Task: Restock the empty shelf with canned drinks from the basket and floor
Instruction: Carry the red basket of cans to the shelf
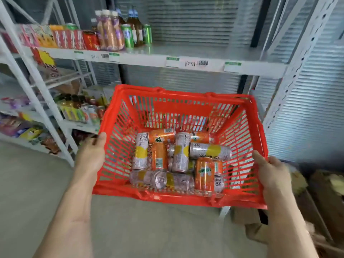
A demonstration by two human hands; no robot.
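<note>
I hold a red plastic basket [173,107] in the air in front of a white shelf [204,53]. My left hand [93,153] grips its left rim and my right hand [271,174] grips its right rim. Inside lie several cans on their sides: silver ones with yellow patches [210,151] and orange ones [203,174]. The shelf board at chest height is bare on its right part, with price labels [201,63] along its front edge.
Bottles and green cans [128,35] and red cartons [68,39] fill the shelf's left end. A second rack at lower left holds bottles and snack packs [78,110]. Cardboard boxes [323,192] sit on the floor at right. Grey floor lies below.
</note>
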